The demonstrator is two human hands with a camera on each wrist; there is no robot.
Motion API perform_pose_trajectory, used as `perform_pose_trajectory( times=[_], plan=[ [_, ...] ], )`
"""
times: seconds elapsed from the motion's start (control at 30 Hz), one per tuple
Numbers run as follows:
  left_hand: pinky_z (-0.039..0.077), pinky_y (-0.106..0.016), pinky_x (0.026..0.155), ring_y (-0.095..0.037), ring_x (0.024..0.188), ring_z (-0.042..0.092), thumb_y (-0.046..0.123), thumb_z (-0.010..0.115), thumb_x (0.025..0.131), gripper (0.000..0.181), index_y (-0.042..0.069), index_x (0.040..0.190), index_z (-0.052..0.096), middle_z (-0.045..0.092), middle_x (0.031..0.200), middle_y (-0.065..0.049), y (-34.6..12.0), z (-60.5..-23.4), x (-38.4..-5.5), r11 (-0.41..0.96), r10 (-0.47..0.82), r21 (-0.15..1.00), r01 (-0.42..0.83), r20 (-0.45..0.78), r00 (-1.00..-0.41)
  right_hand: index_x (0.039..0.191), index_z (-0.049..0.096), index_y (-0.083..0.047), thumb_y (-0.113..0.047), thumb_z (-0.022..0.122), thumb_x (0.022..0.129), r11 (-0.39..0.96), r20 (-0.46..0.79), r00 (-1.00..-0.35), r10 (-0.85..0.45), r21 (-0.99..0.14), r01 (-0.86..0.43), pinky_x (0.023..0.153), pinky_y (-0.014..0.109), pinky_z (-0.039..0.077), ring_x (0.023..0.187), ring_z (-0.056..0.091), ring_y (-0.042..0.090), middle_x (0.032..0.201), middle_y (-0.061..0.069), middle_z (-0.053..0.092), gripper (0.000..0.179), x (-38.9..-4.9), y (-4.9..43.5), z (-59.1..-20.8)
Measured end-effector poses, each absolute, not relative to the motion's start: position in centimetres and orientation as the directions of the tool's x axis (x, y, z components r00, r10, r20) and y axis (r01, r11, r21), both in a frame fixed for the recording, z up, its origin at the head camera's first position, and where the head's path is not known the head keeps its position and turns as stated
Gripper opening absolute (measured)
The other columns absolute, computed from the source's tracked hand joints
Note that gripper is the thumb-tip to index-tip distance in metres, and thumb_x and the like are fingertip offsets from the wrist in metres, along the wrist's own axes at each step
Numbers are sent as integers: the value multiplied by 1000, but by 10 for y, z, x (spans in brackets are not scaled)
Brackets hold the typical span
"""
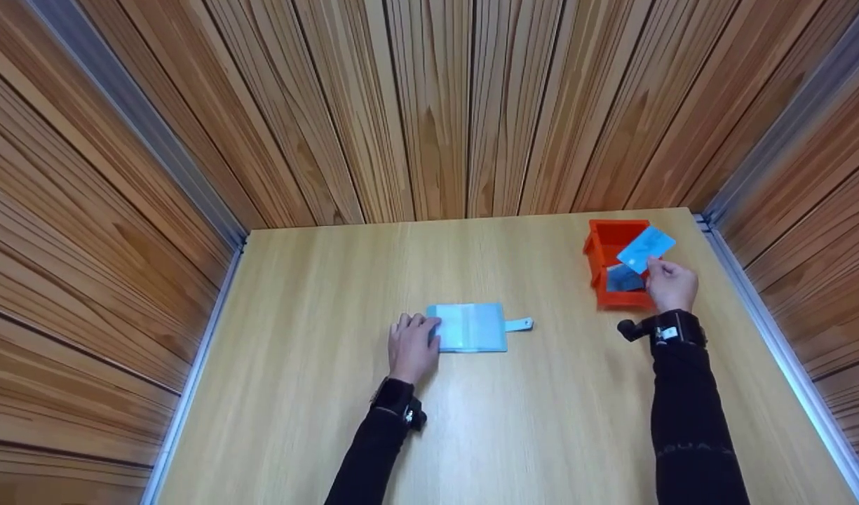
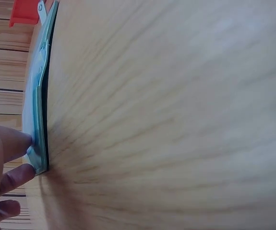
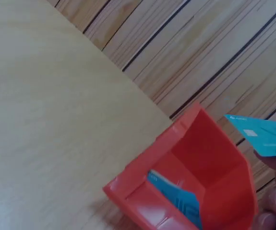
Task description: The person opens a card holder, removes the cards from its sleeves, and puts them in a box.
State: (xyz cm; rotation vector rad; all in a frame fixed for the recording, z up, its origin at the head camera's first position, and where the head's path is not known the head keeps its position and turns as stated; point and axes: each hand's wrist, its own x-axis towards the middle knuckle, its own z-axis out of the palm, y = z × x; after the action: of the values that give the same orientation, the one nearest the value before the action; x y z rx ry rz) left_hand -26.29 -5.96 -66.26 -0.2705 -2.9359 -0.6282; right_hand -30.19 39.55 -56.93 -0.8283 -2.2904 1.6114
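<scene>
A light-blue card holder [image 1: 487, 328] with clear sleeves lies spread on the table, its snap strap [image 1: 519, 325] pointing right. My left hand [image 1: 411, 348] holds the holder's left edge. In the left wrist view, one digit lies on the holder's face and another meets its end; contact underneath is hidden. My right hand [image 1: 672, 286] pinches a blue card [image 1: 646, 248] by its near corner, above a red-orange bin [image 1: 624, 300]. Another blue card [image 3: 178, 199] lies inside the bin, partly covered from above by the held card.
The bin stands at the table's [image 1: 317, 294] back right corner. Wood-plank walls [image 1: 443, 105] close off the back and both sides, with metal rails [image 1: 787, 358] along the table's side edges.
</scene>
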Motion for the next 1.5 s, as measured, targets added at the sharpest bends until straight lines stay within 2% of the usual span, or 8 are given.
perform_pose_trajectory(
  times=[0.07,0.17,0.43,0.7,0.83,1.0,1.27,1.5],
  plan=[
    [38,-38,89,-21,106,54,29,72,95,32,23,127,74,70,115,0,-60,-663,-264,898,149,388,205,169,-974,91,71,-4,-32,57,106,245,-142,-821,553,-914,323,50,22,39,50,48,6,50,-13,51,35,-301,398,-576],
    [38,-38,88,-21,105,54,28,72,95,31,23,126,74,70,115,0,-61,-663,-264,901,153,379,212,180,-972,86,69,-2,-28,55,106,258,-149,-833,533,-909,328,50,23,40,48,49,7,48,-13,51,36,-300,397,-584],
    [37,-36,87,-20,103,53,30,69,98,33,24,130,72,69,118,2,-61,-664,-263,900,159,386,200,136,-978,112,68,3,-32,51,107,262,-262,-802,537,-852,454,55,24,42,53,52,9,51,-15,54,40,-296,395,-604],
    [36,-34,86,-18,101,51,32,68,99,33,26,132,71,69,119,3,-60,-664,-262,908,157,374,189,114,-981,115,73,2,-36,53,106,301,-313,-771,555,-788,537,55,29,40,55,52,13,50,-15,59,43,-299,392,-612],
    [36,-35,86,-18,102,50,32,67,100,34,26,133,70,68,119,3,-60,-662,-262,907,158,378,185,102,-982,128,69,0,-37,52,107,275,-395,-753,526,-759,590,57,30,39,64,56,17,53,-14,64,46,-302,388,-613],
    [35,-34,86,-17,102,49,32,67,100,34,26,133,70,67,120,4,-61,-661,-262,904,154,387,181,101,-983,143,60,1,-35,52,108,295,-402,-770,496,-756,585,59,29,37,70,60,18,54,-14,65,51,-304,385,-613],
    [37,-36,87,-19,105,53,30,68,98,32,25,130,72,70,117,3,-62,-663,-263,903,168,375,209,141,-976,145,56,3,-32,51,108,348,-351,-810,469,-770,535,65,28,38,71,59,10,53,-15,65,51,-300,386,-614],
    [37,-36,88,-19,105,53,31,68,98,33,25,131,72,69,119,2,-62,-663,-264,902,163,382,199,124,-979,149,52,1,-31,49,109,316,-384,-811,441,-780,541,56,27,40,58,54,11,56,-16,66,52,-302,387,-615]
  ],
)
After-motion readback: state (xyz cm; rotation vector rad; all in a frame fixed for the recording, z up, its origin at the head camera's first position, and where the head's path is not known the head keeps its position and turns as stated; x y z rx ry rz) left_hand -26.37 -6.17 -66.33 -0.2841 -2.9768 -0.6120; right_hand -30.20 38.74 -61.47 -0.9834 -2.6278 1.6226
